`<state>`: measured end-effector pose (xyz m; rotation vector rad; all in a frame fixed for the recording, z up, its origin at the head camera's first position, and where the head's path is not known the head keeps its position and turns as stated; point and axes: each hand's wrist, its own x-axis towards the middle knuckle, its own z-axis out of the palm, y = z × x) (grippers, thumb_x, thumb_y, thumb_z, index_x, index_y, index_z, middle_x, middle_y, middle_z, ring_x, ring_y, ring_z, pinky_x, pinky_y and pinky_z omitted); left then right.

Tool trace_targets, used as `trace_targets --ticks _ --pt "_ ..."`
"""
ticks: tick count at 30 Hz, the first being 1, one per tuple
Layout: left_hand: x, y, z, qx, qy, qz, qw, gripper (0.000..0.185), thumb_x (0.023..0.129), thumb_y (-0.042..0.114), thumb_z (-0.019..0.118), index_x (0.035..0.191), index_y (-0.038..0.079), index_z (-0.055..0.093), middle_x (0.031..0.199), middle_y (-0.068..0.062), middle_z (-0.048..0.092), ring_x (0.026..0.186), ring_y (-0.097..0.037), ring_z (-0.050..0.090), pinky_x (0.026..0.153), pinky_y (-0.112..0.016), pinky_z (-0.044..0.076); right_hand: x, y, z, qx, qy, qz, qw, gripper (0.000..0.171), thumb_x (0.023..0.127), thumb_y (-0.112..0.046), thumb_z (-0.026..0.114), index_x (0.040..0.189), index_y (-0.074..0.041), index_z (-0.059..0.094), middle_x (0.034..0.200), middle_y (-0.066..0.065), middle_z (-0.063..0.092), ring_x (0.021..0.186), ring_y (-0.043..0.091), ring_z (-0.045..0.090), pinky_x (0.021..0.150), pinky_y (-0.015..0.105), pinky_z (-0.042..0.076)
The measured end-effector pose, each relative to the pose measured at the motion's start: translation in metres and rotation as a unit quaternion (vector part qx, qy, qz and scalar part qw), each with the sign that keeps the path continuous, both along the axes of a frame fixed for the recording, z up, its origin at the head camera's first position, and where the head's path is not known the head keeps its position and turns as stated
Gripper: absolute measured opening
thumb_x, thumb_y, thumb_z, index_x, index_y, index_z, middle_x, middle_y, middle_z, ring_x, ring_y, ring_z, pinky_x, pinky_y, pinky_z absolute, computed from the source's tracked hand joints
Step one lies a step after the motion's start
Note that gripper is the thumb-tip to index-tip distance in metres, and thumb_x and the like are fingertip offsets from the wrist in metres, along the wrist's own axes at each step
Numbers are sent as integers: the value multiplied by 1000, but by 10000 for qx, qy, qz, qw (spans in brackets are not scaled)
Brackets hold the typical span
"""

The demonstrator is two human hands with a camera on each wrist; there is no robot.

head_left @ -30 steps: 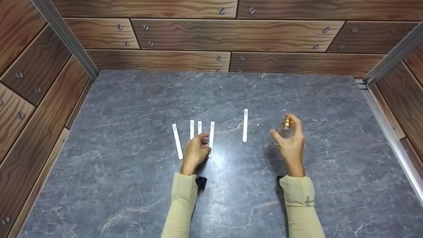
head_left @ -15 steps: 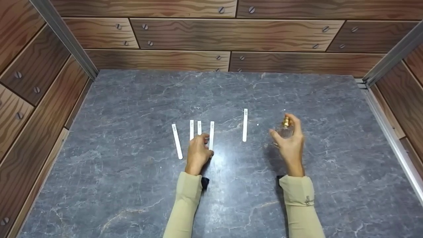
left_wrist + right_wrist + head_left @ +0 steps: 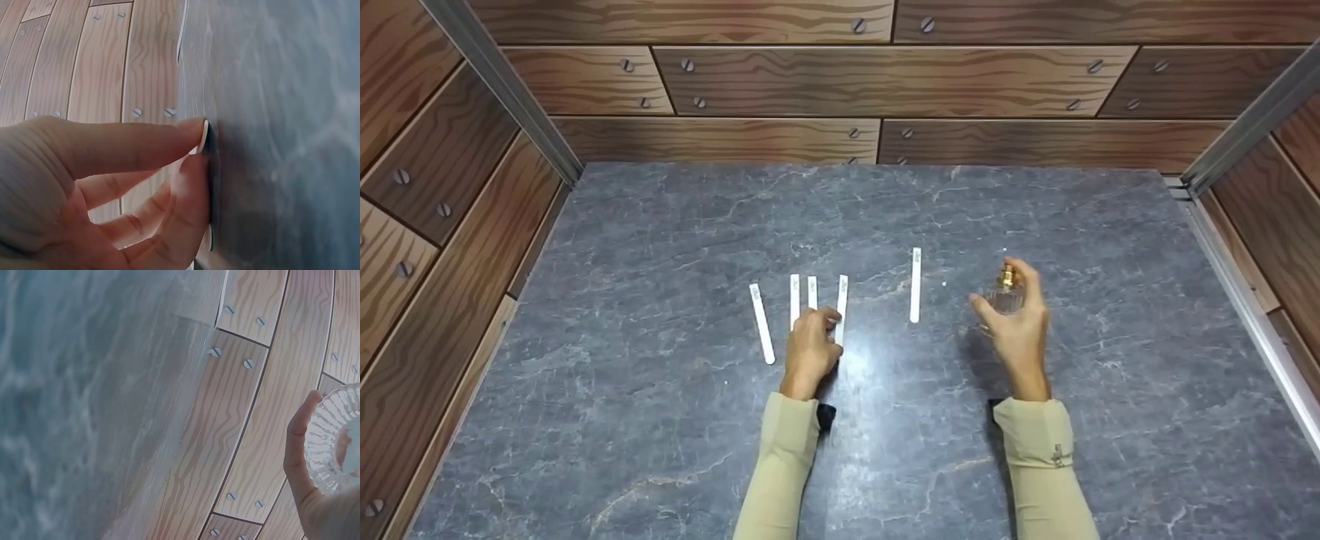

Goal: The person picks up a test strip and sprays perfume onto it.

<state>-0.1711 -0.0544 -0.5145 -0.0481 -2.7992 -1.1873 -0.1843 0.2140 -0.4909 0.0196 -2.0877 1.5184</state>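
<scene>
Several white paper strips lie side by side on the grey marble table [image 3: 660,225]; a single strip [image 3: 915,285] lies apart to their right. My left hand [image 3: 826,322] rests over the near ends of the grouped strips. In the left wrist view, my left hand's [image 3: 199,147] forefinger and thumb pinch the edge of one white strip [image 3: 205,133] at the tabletop. My right hand [image 3: 997,286] holds a small clear ribbed perfume bottle [image 3: 1006,298] with a gold top upright, just above the table. The right wrist view shows the bottle's glass [image 3: 332,444] against my thumb.
Wood-pattern walls with screw heads [image 3: 780,82] close in the table on three sides. Metal rails [image 3: 1245,315] run along the corners and the right edge. Bare marble stretches in front of and behind both hands.
My left hand has crept slightly right and forward over the strips, covering the near end of the fourth one. The right hand and bottle have hardly moved.
</scene>
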Motion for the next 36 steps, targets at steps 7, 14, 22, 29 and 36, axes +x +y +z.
trace_targets --ticks 7,14,22,29,36 --pt "-1 3 -1 213 -232 -501 9982 35 71 -17 59 93 2 77 83 -7 67 78 -23 63 72 -37 55 0 -1 0 39 47 -9 10000 62 75 14 79 132 3 57 107 14 63 94 17 57 83 24 45" --pt "-1 6 -1 555 -203 -833 9948 31 72 -14 65 98 -3 78 82 -7 69 73 -12 58 69 -26 52 0 -2 1 97 53 -65 9999 62 75 12 80 131 1 58 107 17 64 94 21 57 83 24 43" --pt "-1 10 7 902 -662 -826 9903 28 81 -11 67 104 -1 79 80 -3 70 68 -7 53 63 -22 47 1 -3 1 181 55 -102 9998 63 74 13 80 132 1 58 108 20 65 94 19 58 82 23 45" --pt "0 16 11 1981 -712 -978 9727 32 83 -13 62 112 -7 74 94 -15 73 76 -13 62 57 -18 49 -1 -5 0 202 284 122 9993 63 73 15 79 131 3 57 99 11 63 82 11 58 71 18 49" --pt "1 22 13 2420 -732 -1097 9613 39 82 -16 63 120 -9 69 116 -19 68 87 -23 67 65 -23 57 -1 -6 -1 224 291 218 9991 62 74 15 79 131 3 57 101 6 62 84 10 58 73 17 49"
